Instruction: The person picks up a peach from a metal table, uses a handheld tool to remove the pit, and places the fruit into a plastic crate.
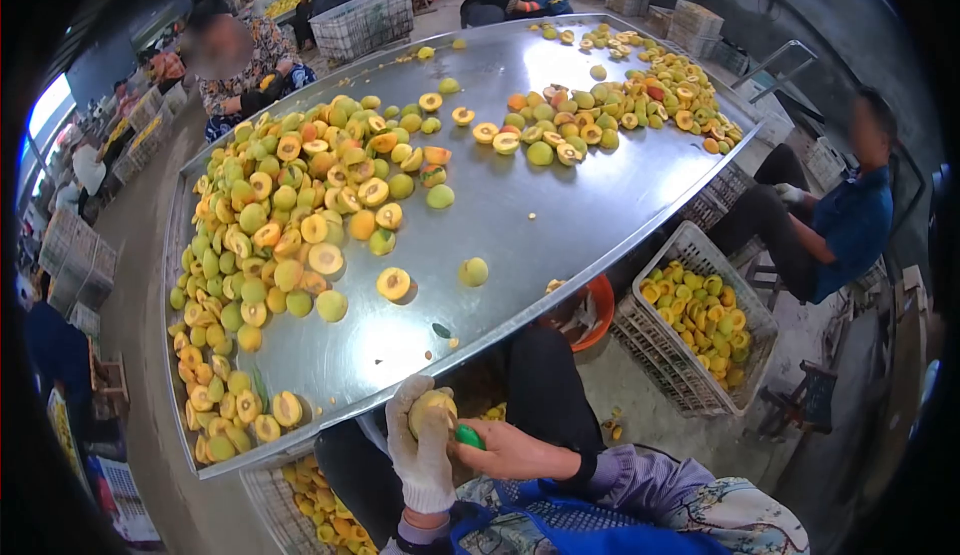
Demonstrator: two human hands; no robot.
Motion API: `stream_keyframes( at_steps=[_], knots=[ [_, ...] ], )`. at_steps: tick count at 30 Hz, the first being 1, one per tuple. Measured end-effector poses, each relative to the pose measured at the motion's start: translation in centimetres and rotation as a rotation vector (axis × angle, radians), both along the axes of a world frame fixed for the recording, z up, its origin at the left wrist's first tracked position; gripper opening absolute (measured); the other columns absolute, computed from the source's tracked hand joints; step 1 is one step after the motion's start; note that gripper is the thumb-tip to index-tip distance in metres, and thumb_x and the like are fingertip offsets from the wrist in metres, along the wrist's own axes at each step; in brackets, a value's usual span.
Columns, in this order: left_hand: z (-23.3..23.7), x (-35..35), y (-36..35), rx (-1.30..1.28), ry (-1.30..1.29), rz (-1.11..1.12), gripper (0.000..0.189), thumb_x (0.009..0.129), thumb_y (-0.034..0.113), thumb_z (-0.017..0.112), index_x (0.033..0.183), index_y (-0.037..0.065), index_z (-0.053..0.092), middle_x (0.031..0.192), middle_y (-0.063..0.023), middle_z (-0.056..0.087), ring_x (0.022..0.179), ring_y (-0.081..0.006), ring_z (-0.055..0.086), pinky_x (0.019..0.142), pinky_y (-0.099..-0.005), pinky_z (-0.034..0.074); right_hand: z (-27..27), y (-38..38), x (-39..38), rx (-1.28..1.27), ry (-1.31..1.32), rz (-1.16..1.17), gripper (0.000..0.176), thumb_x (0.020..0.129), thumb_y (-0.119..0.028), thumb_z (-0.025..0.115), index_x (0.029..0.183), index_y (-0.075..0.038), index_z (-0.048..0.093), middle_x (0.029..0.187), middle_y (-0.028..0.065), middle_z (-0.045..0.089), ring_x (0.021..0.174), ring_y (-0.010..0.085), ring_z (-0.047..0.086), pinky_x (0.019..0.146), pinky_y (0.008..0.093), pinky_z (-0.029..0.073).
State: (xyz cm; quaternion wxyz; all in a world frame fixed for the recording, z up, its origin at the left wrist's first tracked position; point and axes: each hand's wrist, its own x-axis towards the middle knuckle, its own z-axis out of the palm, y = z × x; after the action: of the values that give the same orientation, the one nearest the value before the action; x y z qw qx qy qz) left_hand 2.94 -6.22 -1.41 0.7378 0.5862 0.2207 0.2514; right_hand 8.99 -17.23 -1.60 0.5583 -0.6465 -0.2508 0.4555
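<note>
In the head view, at the table's near edge, my left hand (422, 460), in a pale work glove, is closed around a yellow peach (434, 408). My bare right hand (528, 453) grips a tool with a green handle (469, 436) and holds it against the peach. The working end of the tool is hidden by the fruit and glove. Beyond my hands, a large heap of halved peaches (290, 205) covers the left side of the metal table (480, 325). Single halves lie nearer to me, among them a cut one (393, 283) and a greenish one (473, 272).
A second peach pile (620, 100) lies at the far right. A crate of peach halves (700, 315) and an orange bucket (595, 315) stand right of my legs; another crate (265, 505) is below left. Co-workers sit around the table, one at right (850, 220).
</note>
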Motion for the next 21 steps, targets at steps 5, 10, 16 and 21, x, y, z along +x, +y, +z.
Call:
stream_keyframes(
  at_steps=[5,10,16,21],
  knots=[
    [0.9,0.2,1.4,0.391,-0.046,-0.050,0.033,0.090,0.021,0.051,0.113,-0.004,0.052,0.107,-0.0128,0.054,0.089,-0.0198,0.058,0.078,-0.0304,0.046,1.6,0.2,0.1,-0.010,0.275,0.033,0.017,0.094,-0.023,0.049,0.096,-0.006,0.049,0.055,-0.0032,0.042,0.044,0.0061,0.041,0.040,0.0237,0.033],
    [1.7,0.6,1.6,0.721,-0.128,-0.073,0.028,0.091,0.019,0.047,0.108,-0.002,0.057,0.105,-0.0157,0.055,0.078,-0.0176,0.057,0.068,-0.0294,0.046,1.5,-0.4,0.3,0.034,0.434,0.069,0.016,0.095,-0.024,0.048,0.093,-0.008,0.048,0.052,-0.0045,0.041,0.040,0.0051,0.039,0.037,0.0222,0.031],
    [3.3,1.6,1.4,0.784,-0.006,-0.120,0.027,0.084,0.010,0.055,0.109,0.003,0.059,0.105,-0.0181,0.058,0.085,-0.0319,0.062,0.071,-0.0358,0.051,1.5,-0.8,0.7,0.085,0.628,0.053,0.016,0.096,-0.026,0.049,0.090,-0.012,0.046,0.050,-0.0053,0.039,0.038,0.0047,0.037,0.035,0.0214,0.029],
    [2.1,1.7,1.4,0.954,-0.145,-0.167,0.031,0.090,0.020,0.046,0.114,0.003,0.056,0.113,-0.0172,0.054,0.096,-0.0309,0.059,0.081,-0.0354,0.048,-0.1,-1.7,0.8,0.182,0.727,0.094,0.018,0.096,-0.027,0.049,0.090,-0.011,0.045,0.050,-0.0059,0.038,0.038,0.0045,0.036,0.035,0.0215,0.030]
  ],
)
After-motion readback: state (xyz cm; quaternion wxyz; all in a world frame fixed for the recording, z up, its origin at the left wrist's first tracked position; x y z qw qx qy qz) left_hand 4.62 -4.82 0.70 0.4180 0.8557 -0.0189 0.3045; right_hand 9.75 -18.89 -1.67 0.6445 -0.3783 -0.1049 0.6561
